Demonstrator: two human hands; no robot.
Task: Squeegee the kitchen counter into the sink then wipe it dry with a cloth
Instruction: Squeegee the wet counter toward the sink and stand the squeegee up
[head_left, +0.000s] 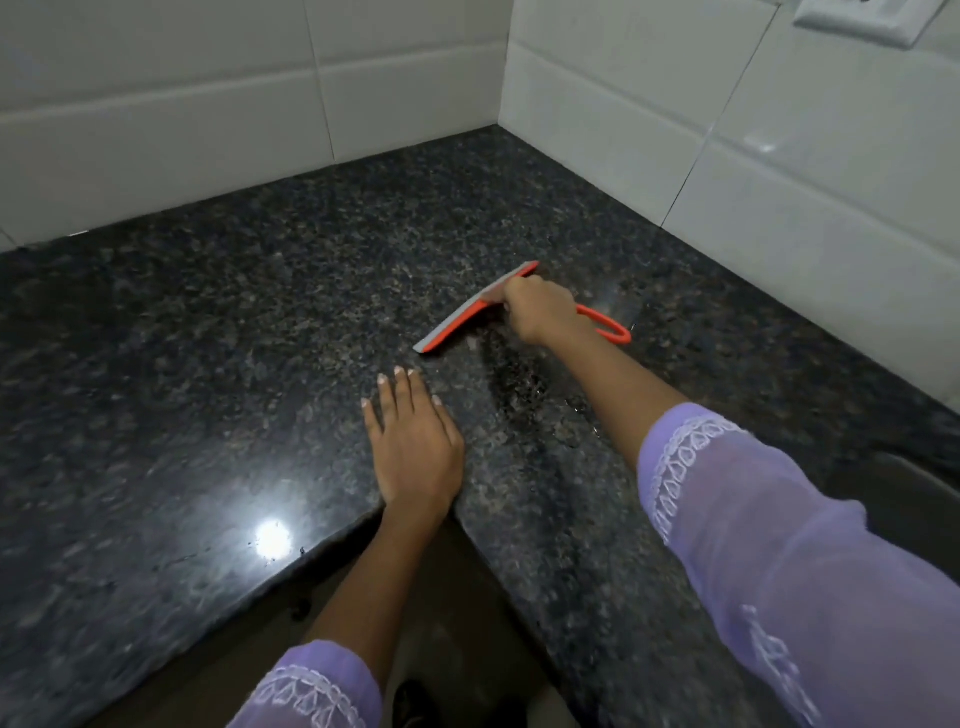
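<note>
An orange squeegee (462, 319) with a grey blade rests blade-down on the dark speckled granite counter (218, 322), near the inner corner. My right hand (537, 309) is closed around its handle, whose orange loop sticks out to the right. My left hand (413, 441) lies flat on the counter near the front edge, fingers apart, holding nothing. A wet streak with water drops (519, 379) lies on the stone just in front of the blade. A dark sink edge (914, 499) shows at the far right. No cloth is in view.
White tiled walls (156, 119) meet at the corner behind the L-shaped counter. A white wall socket (862, 15) sits at the top right. The counter's front edge (322, 540) forms an inside corner close to me, with floor below.
</note>
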